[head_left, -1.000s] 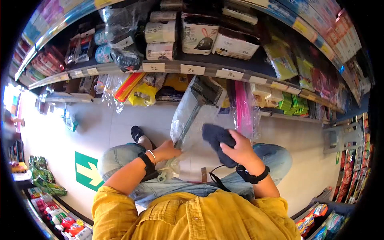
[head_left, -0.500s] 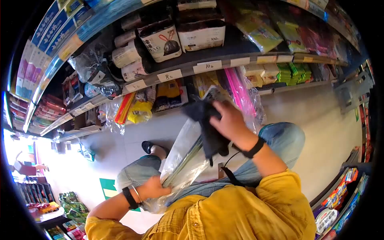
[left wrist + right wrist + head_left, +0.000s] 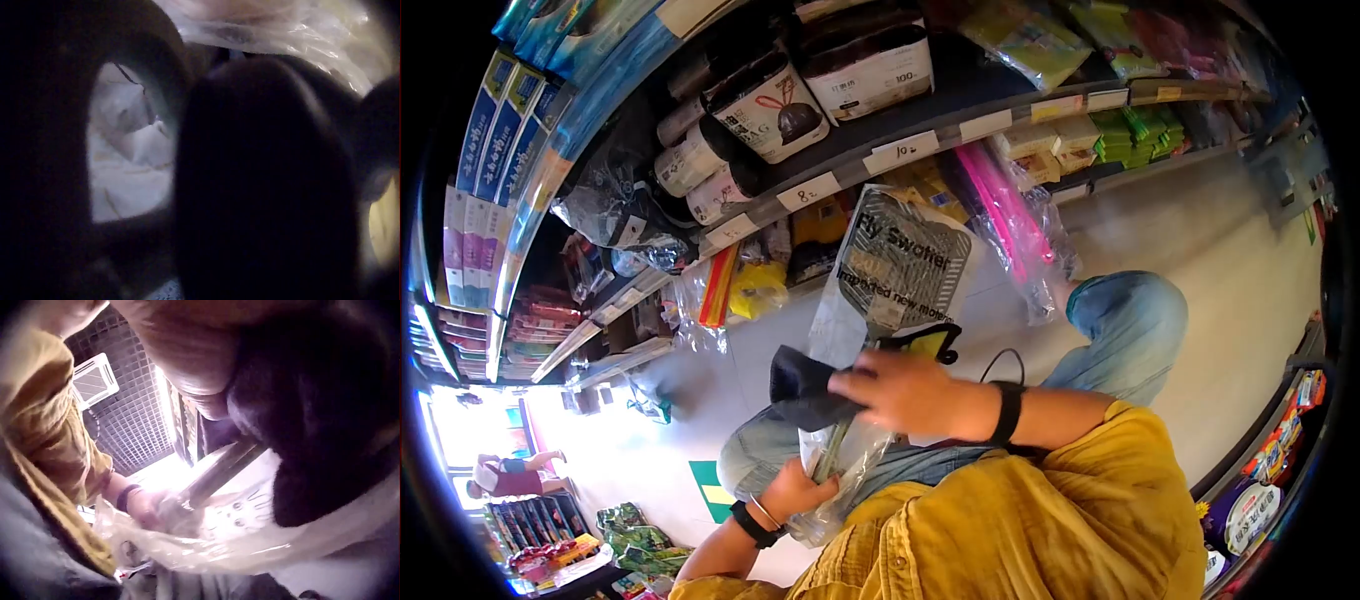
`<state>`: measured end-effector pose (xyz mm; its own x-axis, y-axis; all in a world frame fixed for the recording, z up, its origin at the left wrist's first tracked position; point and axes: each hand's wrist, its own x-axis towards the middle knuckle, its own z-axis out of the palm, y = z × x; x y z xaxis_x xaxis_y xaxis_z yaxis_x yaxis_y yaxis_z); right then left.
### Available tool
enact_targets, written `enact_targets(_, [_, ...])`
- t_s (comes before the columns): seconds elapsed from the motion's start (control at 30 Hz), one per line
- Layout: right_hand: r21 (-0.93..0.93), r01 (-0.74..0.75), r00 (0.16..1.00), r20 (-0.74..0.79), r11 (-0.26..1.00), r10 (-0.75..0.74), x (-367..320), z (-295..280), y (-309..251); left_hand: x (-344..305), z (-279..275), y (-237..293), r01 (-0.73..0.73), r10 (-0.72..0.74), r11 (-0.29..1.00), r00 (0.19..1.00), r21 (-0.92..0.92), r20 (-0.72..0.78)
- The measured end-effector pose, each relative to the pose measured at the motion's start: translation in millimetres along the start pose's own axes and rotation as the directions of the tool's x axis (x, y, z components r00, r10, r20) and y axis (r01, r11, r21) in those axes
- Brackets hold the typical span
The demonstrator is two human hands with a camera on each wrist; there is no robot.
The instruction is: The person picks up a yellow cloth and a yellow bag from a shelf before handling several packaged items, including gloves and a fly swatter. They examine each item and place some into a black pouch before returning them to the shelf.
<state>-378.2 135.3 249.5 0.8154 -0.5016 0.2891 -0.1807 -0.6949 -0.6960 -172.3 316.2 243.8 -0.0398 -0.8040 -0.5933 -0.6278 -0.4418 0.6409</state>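
A fly swatter (image 3: 895, 265) in a clear plastic sleeve, printed "Fly Swatter", slants up from the lap toward the shelf in the head view. Its handle end is gripped by the left hand (image 3: 792, 494), fingers curled round handle and plastic. Above that, the right hand (image 3: 915, 393) holds a dark cloth (image 3: 805, 388) across the sleeve's middle. In the right wrist view the dark cloth (image 3: 319, 419) lies beside the handle (image 3: 225, 472), with the left hand (image 3: 147, 509) at the far end. The left wrist view is mostly dark, with crinkled plastic (image 3: 300, 37) at its top.
A store shelf (image 3: 850, 165) with price tags and bag rolls (image 3: 772, 108) runs across the top. Pink items in plastic (image 3: 1005, 215) hang below it at the right of the swatter. The wearer's knee (image 3: 1135, 320) is at the right; another person (image 3: 515, 474) is far left.
The right hand has moved left and down with the dark cloth, over the lower part of the sleeve. The swatter's printed head now shows uncovered. The left hand keeps its grip as the view shifts.
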Motion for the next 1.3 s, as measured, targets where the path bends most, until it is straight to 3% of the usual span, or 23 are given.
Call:
enact_targets(0.07, [-0.096,-0.036,0.973,-0.23,0.995,0.013,10.7,-14.5,23.0,-9.7,-0.6,5.7,0.03,-0.03,1.0,1.0,0.001,0.002])
enact_targets(0.13, [-0.177,-0.268,0.923,-0.329,0.947,0.199,23.5,-40.9,59.5,-16.2,1.6,10.4,-0.1,0.084,0.976,0.992,-0.192,-0.093])
enact_targets(0.2, [-0.194,-0.392,0.808,-0.54,0.9,0.236,29.8,-54.1,112.4,-22.5,-1.1,14.6,-0.087,0.07,0.98,0.993,-0.18,-0.096])
enact_targets(0.23, [-0.168,-0.413,0.792,-0.551,0.895,0.262,31.6,-64.1,120.6,-22.7,-3.5,15.8,-0.071,0.058,0.985,0.994,-0.159,-0.088])
enact_targets(0.3, [-0.089,-0.399,0.781,-0.554,0.913,0.288,33.1,-66.4,121.5,-17.5,-2.3,18.7,-0.113,0.094,0.981,0.988,-0.156,-0.122])
enact_targets(0.33, [-0.123,-0.415,0.795,-0.531,0.902,0.293,35.4,-63.9,96.6,-16.8,0.0,19.9,-0.145,0.121,0.977,0.981,-0.158,-0.152])
enact_targets(0.37, [-0.127,-0.311,0.86,-0.459,0.942,0.222,32.7,-57.2,77.9,-15.8,0.1,20.1,-0.139,0.115,0.977,0.982,-0.161,-0.15])
enact_targets(0.4, [0.025,-0.27,0.91,-0.321,0.962,0.264,27.5,-50.4,49.7,-12.8,-1.1,20.6,-0.076,0.065,0.986,0.995,-0.146,-0.08])
enact_targets(0.43, [-0.044,-0.185,0.957,-0.235,0.982,0.17,20.7,-39.5,28.0,-10.1,-2.6,21.3,-0.014,0.013,0.992,1.0,-0.124,-0.009])
enact_targets(0.47, [0.009,-0.08,0.987,-0.136,0.997,0.08,12.7,-31.4,7.2,-8.8,-2.5,24.4,-0.013,0.013,0.993,1.0,-0.121,-0.005])
enact_targets(0.5, [-0.085,0.024,0.994,-0.106,0.996,-0.033,2.8,-20.0,-7.9,-7.7,-2.0,28.7,-0.064,0.062,0.988,0.998,-0.144,-0.018])
enact_targets(0.53, [0.057,0.141,0.987,-0.079,0.988,-0.136,1.6,-15.0,-10.8,-7.3,-2.9,30.7,-0.113,0.109,0.98,0.994,-0.163,-0.03])
enact_targets(0.6, [0.037,0.024,0.999,-0.049,0.999,-0.022,1.4,-21.1,-9.5,-9.9,-4.5,24.4,-0.069,0.071,0.99,0.997,-0.125,0.012])
enact_targets(0.67, [-0.086,-0.045,0.968,-0.248,0.995,0.022,17.5,-34.1,20.4,-15.7,-3.7,21.8,-0.026,0.03,0.995,0.999,-0.096,0.044])
enact_targets(0.8, [-0.111,-0.419,0.794,-0.526,0.901,0.305,43.3,-61.7,117.3,-19.1,2.0,24.5,-0.043,0.044,0.99,0.999,-0.136,0.005])
enact_targets(0.9, [-0.159,-0.305,0.826,-0.536,0.939,0.177,44.5,-59.0,118.6,-14.9,2.7,26.2,-0.083,0.083,0.988,0.997,-0.13,-0.012])
enact_targets(0.93, [-0.121,-0.324,0.869,-0.43,0.938,0.245,43.2,-60.0,85.2,-14.9,4.8,26.7,-0.129,0.125,0.982,0.991,-0.135,-0.036])
enact_targets(1.03, [-0.025,-0.035,0.986,-0.163,0.999,0.031,19.2,-33.6,21.3,-13.2,4.8,24.8,-0.127,0.121,0.983,0.991,-0.134,-0.052])
enact_targets(1.1, [0.072,0.071,0.997,-0.027,0.995,-0.07,5.0,-24.9,-5.4,-13.0,3.0,26.8,-0.149,0.142,0.98,0.988,-0.128,-0.064])
enact_targets(1.2, [0.008,-0.004,0.984,-0.177,1.0,0.006,15.6,-30.7,15.4,-18.0,-0.1,20.1,-0.156,0.151,0.982,0.987,-0.11,-0.056])
enact_targets(1.23, [-0.131,-0.079,0.975,-0.216,0.988,0.049,24.3,-46.2,28.8,-20.0,0.0,17.7,-0.146,0.144,0.984,0.989,-0.098,-0.032])
enact_targets(1.27, [-0.079,-0.199,0.932,-0.322,0.977,0.164,33.4,-51.3,52.7,-21.2,1.4,18.0,-0.149,0.145,0.984,0.989,-0.102,-0.039])
enact_targets(1.3, [-0.164,-0.275,0.881,-0.438,0.947,0.18,39.3,-56.8,80.3,-20.9,2.3,19.4,-0.153,0.149,0.983,0.988,-0.099,-0.045])
